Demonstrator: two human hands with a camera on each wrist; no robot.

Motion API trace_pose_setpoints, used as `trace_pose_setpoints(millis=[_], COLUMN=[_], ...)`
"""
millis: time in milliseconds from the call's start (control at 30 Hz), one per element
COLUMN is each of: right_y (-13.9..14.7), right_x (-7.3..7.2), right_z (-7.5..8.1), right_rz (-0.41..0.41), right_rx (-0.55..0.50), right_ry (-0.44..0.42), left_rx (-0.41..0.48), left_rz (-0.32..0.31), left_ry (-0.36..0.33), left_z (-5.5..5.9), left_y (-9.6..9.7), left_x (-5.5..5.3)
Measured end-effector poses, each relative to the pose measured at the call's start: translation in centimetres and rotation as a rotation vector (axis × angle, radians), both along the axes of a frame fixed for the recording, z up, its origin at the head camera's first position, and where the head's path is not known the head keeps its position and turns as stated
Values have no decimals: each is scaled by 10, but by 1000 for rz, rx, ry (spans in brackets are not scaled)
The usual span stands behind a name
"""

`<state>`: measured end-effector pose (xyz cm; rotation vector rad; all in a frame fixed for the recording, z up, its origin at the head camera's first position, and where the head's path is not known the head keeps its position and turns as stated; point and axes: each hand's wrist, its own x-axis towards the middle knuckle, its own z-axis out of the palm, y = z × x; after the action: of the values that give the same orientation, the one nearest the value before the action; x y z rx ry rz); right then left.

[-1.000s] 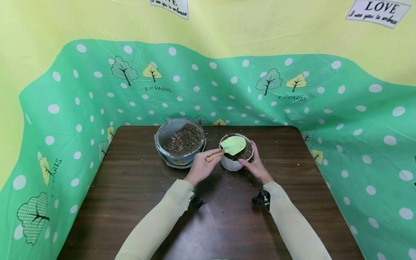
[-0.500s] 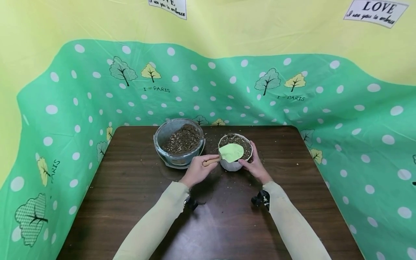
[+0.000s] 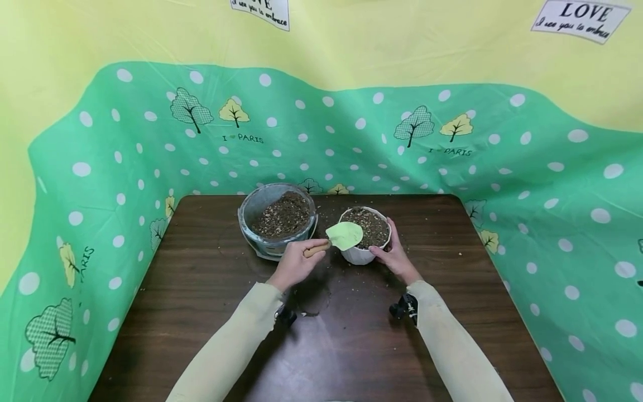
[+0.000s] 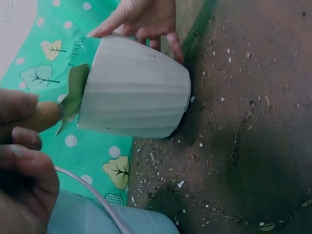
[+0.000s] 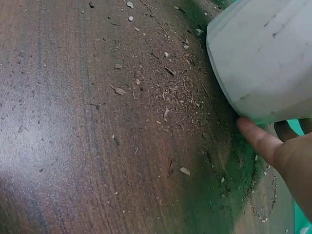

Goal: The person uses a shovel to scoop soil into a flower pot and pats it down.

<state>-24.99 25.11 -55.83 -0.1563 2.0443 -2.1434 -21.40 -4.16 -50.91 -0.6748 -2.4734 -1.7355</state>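
My left hand (image 3: 297,263) grips the wooden handle of a small trowel (image 3: 345,235) with a light green blade. The blade lies over the near left rim of a white flowerpot (image 3: 356,257), which is filled with dark soil. Around the pot's right side, my right hand (image 3: 397,258) holds it, thumb at the near rim. In the left wrist view the ribbed pot (image 4: 136,92) appears sideways, with the trowel's blade (image 4: 75,92) beside its rim. One fingertip (image 5: 247,126) touches the lower pot wall in the right wrist view.
A larger grey-blue pot (image 3: 277,245), partly filled with soil, stands left of the white one. Crumbs of soil (image 5: 170,92) are scattered over the dark wooden table (image 3: 351,346). A green and yellow printed cloth (image 3: 311,128) hangs behind and around the table.
The trowel has come off the middle of the white flowerpot, toward me and then left to its rim, showing more soil. My right hand and both pots have stayed in place.
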Motion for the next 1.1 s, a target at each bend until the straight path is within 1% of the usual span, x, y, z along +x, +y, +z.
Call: trace_pose_setpoints(millis=[33, 100, 167, 233, 333, 433, 600, 700, 833, 900, 967, 1100], right_y=[1, 2, 3, 3, 3, 3, 4, 2, -3, -5, -5, -1], right_x=[-2, -5, -5, -5, -4, -3, -3, 0, 7, 9, 9, 3], right_z=[-3, -10, -12, -12, -12, -11, -7, 1, 14, 18, 18, 5], right_rz=[-2, -7, -13, -14, -17, -20, -6, 1, 3, 5, 3, -3], right_rx=[2, 2, 10, 15, 12, 11, 5, -6, -1, 5, 7, -7], right_ry=[-5, -7, -6, -3, 0, -8, -37, -41, -30, -29, -27, -25], left_rx=[-12, -31, -33, -49, -27, -12, 0, 11, 38, 43, 47, 32], left_rz=[17, 32, 50, 71, 83, 104, 147, 155, 151, 146, 138, 115], left_ry=[10, 15, 8, 6, -19, -23, -1, -10, -59, -69, -69, -48], left_z=[1, 2, 2, 2, 1, -1, -4, -4, -4, -4, -4, -7], left_y=[0, 2, 5, 8, 13, 18, 26, 30, 37, 39, 42, 44], left_x=[-1, -2, -4, -6, -9, -13, -17, -19, -22, -23, -24, -23])
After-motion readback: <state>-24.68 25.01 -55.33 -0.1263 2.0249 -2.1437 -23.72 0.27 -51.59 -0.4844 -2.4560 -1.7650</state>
